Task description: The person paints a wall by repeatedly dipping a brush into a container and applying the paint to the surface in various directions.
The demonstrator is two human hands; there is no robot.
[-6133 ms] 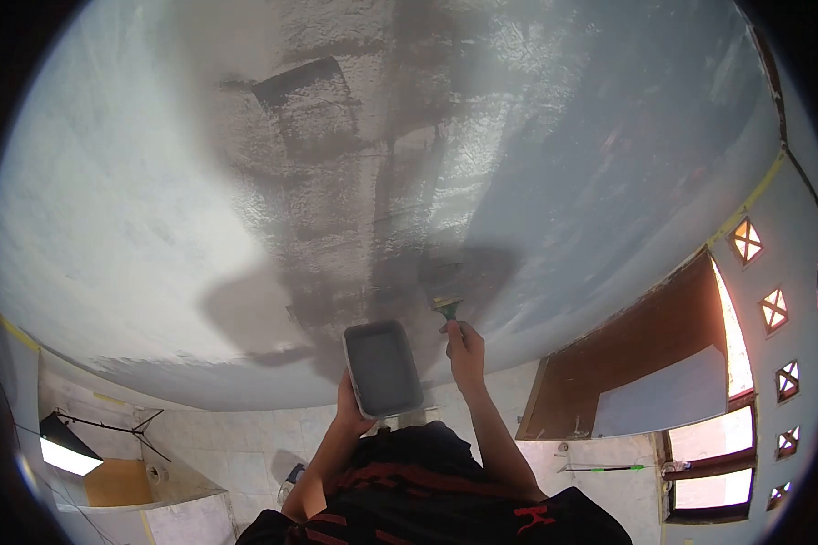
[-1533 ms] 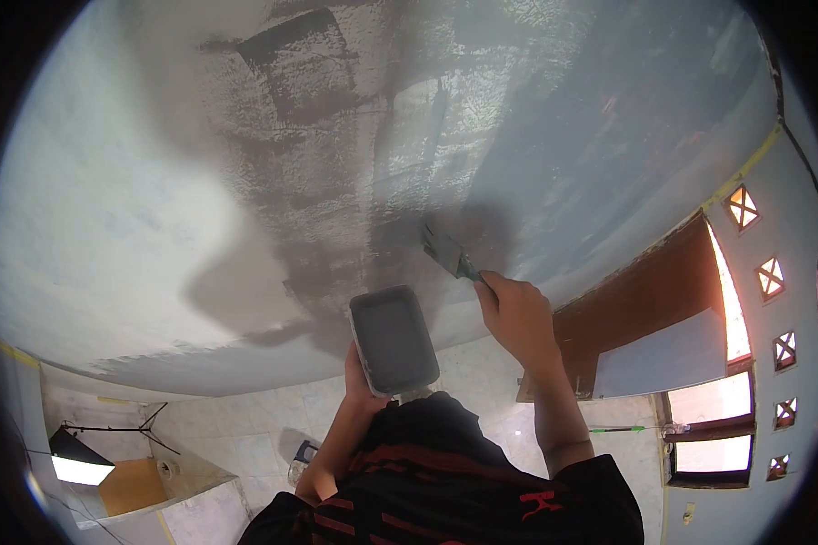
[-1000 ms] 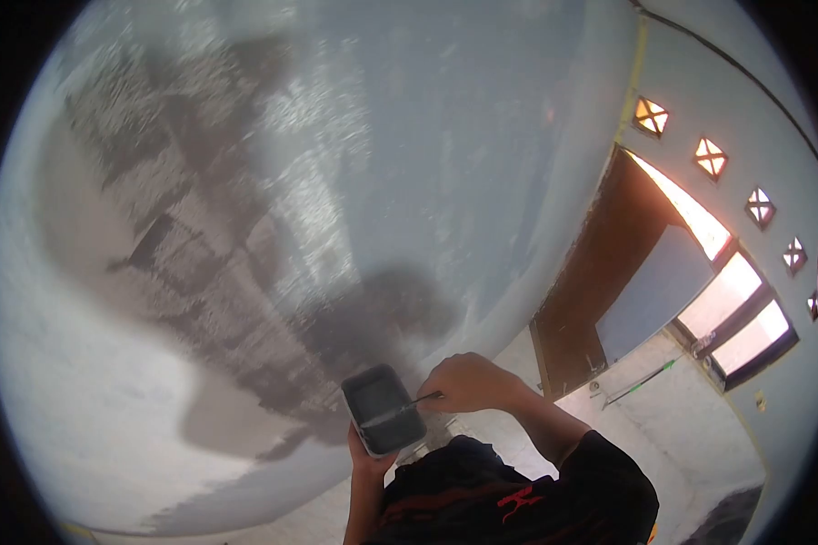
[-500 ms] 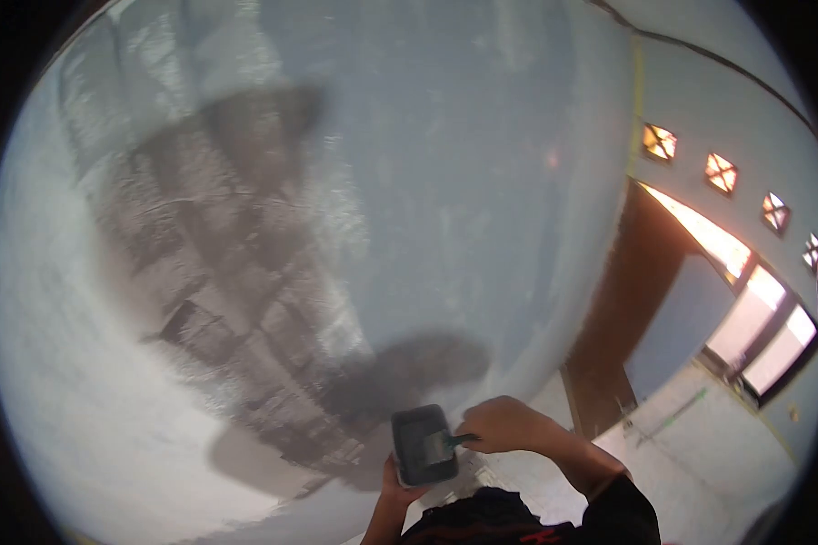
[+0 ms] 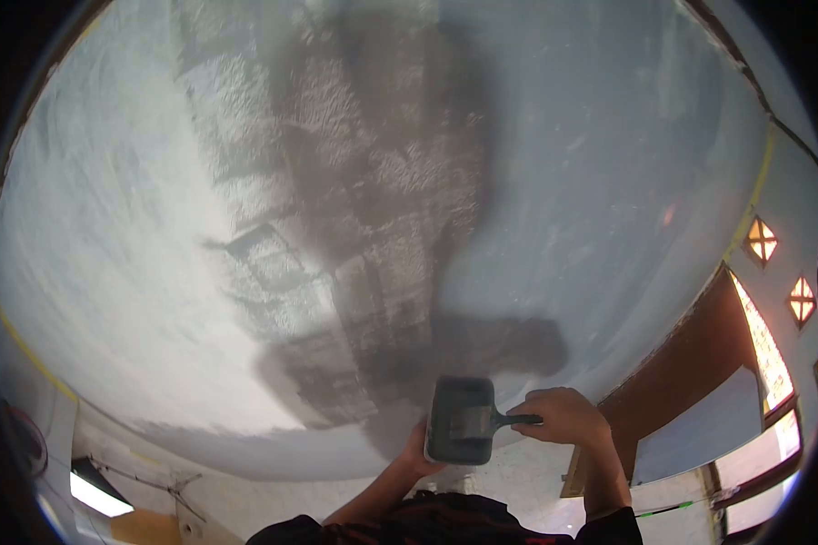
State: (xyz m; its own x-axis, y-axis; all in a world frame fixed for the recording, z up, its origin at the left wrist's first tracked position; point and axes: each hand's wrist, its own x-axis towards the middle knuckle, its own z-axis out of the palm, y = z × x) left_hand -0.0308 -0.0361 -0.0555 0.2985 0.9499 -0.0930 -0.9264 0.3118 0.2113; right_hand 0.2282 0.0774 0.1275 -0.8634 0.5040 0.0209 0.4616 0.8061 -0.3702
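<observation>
A dark rectangular paint tray is held by my left hand, which grips its lower left side. The fingers of my right hand are closed round the dark handle of a paint brush. Its flat, greyish head lies over the tray's inside. Before me rises a large wall, blue-grey on the right and whitish on the left, with a wet, textured patch of paint in the middle. My shadow falls across that patch.
On the right are a brown wooden panel, a blue-grey panel, windows and small diamond-shaped vents. A bright opening shows at the lower left. Yellow strips run along the wall's edges.
The view has turned left, so the wall patch, vents and windows sit further right. The tray and both hands appear slightly further right, and the brush still lies over the tray.
</observation>
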